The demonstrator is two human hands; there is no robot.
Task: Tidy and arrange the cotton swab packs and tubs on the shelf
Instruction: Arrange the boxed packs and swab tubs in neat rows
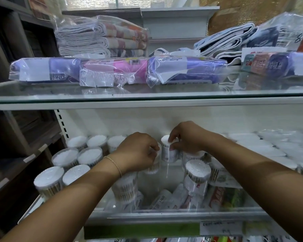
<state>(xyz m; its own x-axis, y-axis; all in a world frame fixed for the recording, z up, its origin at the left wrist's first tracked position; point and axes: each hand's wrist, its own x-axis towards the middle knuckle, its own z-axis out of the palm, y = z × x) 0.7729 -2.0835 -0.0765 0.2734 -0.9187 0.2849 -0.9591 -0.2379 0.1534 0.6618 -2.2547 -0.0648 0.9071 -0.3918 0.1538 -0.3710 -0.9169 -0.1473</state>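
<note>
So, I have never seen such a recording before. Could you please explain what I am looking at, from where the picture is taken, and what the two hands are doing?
There is no machine here. A person wears a wide-angle camera on the head, so this single picture looks forward and down at their own bare arms.

The left hand, with a thin gold bracelet on the wrist, grips a clear round tub of cotton swabs. The right hand holds another small round tub with a white top just beside it.

Both reach into the lower glass shelf. More upright round tubs of white swabs stand in rows at the left, some tubs lie on their sides at the front, and flat clear packs fill the right.

The upper glass shelf carries folded towels in plastic bags and purple and pink wrapped packs.
</note>
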